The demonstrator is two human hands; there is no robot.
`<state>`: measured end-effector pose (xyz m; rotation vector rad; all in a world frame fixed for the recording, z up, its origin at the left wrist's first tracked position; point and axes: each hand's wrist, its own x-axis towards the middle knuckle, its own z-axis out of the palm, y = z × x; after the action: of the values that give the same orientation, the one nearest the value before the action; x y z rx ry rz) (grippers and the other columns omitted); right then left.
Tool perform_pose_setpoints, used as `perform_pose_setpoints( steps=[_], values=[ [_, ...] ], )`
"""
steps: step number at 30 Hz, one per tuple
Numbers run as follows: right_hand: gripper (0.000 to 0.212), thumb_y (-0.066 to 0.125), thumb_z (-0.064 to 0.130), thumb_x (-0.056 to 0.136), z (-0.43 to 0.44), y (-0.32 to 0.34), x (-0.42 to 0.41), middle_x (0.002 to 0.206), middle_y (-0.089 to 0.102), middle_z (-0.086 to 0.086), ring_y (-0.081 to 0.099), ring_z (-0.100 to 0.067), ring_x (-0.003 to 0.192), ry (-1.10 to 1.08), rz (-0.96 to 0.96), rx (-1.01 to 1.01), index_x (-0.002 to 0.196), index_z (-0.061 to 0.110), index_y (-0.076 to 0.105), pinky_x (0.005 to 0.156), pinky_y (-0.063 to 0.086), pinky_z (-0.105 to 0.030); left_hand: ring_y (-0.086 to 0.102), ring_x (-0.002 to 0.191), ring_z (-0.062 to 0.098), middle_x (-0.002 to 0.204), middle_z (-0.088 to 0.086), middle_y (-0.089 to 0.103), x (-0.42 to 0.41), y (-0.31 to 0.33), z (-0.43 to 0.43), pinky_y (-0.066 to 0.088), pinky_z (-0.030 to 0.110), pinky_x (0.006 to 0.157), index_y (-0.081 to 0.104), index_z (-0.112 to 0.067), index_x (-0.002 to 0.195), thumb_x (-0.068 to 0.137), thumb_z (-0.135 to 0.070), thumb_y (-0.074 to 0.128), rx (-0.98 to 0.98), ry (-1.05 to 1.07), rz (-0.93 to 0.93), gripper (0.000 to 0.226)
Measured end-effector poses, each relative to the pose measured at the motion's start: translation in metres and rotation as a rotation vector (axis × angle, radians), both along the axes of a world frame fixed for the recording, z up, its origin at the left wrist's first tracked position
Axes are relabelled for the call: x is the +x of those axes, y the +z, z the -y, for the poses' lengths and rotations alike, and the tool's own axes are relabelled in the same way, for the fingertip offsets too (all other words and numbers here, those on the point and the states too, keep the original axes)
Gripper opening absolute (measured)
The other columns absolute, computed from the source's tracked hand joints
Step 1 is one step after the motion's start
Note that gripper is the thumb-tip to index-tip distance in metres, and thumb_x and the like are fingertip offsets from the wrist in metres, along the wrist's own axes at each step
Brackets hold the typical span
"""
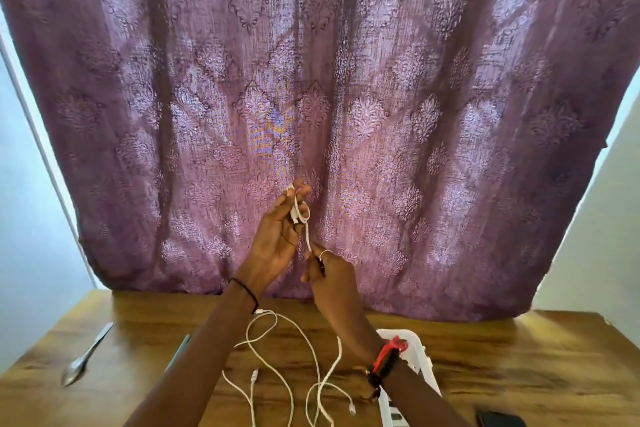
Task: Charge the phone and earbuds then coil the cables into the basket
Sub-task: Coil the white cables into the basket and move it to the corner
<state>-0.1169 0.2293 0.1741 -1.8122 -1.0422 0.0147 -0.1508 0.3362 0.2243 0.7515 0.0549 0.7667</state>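
left hand (pixel 275 239) half-open round white cable (pixel 308 235)

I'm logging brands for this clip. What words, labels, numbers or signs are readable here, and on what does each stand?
None: no text can be read in this view.
curtain: woven pattern only, no words.
cable, basket, spoon: no print visible.
phone: dark and cut off by the frame's edge, no marking to be seen.
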Motion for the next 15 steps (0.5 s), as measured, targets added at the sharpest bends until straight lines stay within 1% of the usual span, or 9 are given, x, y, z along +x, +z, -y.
perform_pose_setpoints(
  steps=[2,4,6,8,9,11,13,15],
  values=[
    [0.041,0.034,0.031,0.085,0.004,0.002,-0.005,0.073,0.067,-0.018,0.062,-0.032,0.069,0.024,0.010,-0.017,0.097,0.005,0.063,0.069,0.050,-0.043,0.064,0.064,0.002,0.087,-0.002,0.074,0.000,0.004,0.004,0.053,0.013,0.065,0.056,-0.011,0.112,0.095,-0.010,0.041,0.149,0.068,-0.062,0.022],
    [0.032,0.041,0.024,0.091,0.009,0.008,-0.008,0.077,0.067,-0.020,0.063,-0.033,0.074,0.041,0.012,-0.069,0.093,0.001,0.063,0.073,0.049,-0.043,0.064,0.065,0.003,0.086,-0.003,0.074,0.000,0.006,0.008,0.052,0.013,0.067,0.056,-0.014,0.112,0.096,-0.010,0.041,0.322,0.150,-0.151,0.022],
    [0.022,0.047,0.017,0.091,0.015,0.018,-0.011,0.080,0.069,-0.019,0.063,-0.033,0.078,0.065,0.002,-0.123,0.092,0.002,0.063,0.076,0.050,-0.042,0.063,0.063,0.004,0.082,-0.006,0.074,0.000,0.005,0.011,0.051,0.015,0.068,0.057,-0.017,0.108,0.096,-0.010,0.042,0.493,0.243,-0.220,0.020],
    [0.018,0.050,0.016,0.089,0.024,0.034,-0.014,0.081,0.070,-0.017,0.063,-0.031,0.075,0.072,-0.004,-0.149,0.092,0.006,0.065,0.073,0.052,-0.039,0.060,0.060,0.002,0.077,-0.010,0.073,-0.002,0.005,0.015,0.049,0.015,0.066,0.059,-0.016,0.100,0.096,-0.011,0.044,0.633,0.325,-0.259,0.017],
    [0.017,0.051,0.014,0.088,0.029,0.042,-0.013,0.083,0.071,-0.016,0.064,-0.029,0.074,0.070,-0.002,-0.154,0.094,0.007,0.066,0.071,0.051,-0.035,0.059,0.058,0.001,0.074,-0.010,0.073,-0.003,0.005,0.016,0.048,0.013,0.064,0.060,-0.013,0.097,0.096,-0.011,0.044,0.677,0.351,-0.279,0.015],
    [0.018,0.054,0.012,0.086,0.039,0.059,-0.010,0.088,0.072,-0.015,0.066,-0.027,0.082,0.056,0.033,-0.165,0.096,0.007,0.068,0.071,0.046,-0.028,0.056,0.055,-0.001,0.067,-0.012,0.071,-0.004,0.005,0.018,0.045,0.010,0.060,0.058,-0.005,0.095,0.096,-0.009,0.045,0.740,0.382,-0.322,0.014],
    [0.017,0.058,0.015,0.084,0.048,0.073,-0.005,0.091,0.072,-0.014,0.066,-0.027,0.088,0.027,0.107,-0.189,0.095,0.009,0.069,0.071,0.044,-0.027,0.055,0.054,0.000,0.063,-0.012,0.069,-0.005,0.006,0.017,0.045,0.012,0.060,0.059,-0.004,0.094,0.095,-0.008,0.047,0.816,0.402,-0.356,0.013],
    [0.015,0.059,0.017,0.083,0.055,0.085,0.001,0.091,0.071,-0.012,0.065,-0.027,0.089,0.002,0.179,-0.226,0.092,0.011,0.070,0.072,0.045,-0.028,0.053,0.054,-0.001,0.059,-0.012,0.066,-0.008,0.006,0.016,0.045,0.012,0.060,0.060,-0.006,0.098,0.095,-0.007,0.047,0.897,0.399,-0.375,0.014]
  ],
)
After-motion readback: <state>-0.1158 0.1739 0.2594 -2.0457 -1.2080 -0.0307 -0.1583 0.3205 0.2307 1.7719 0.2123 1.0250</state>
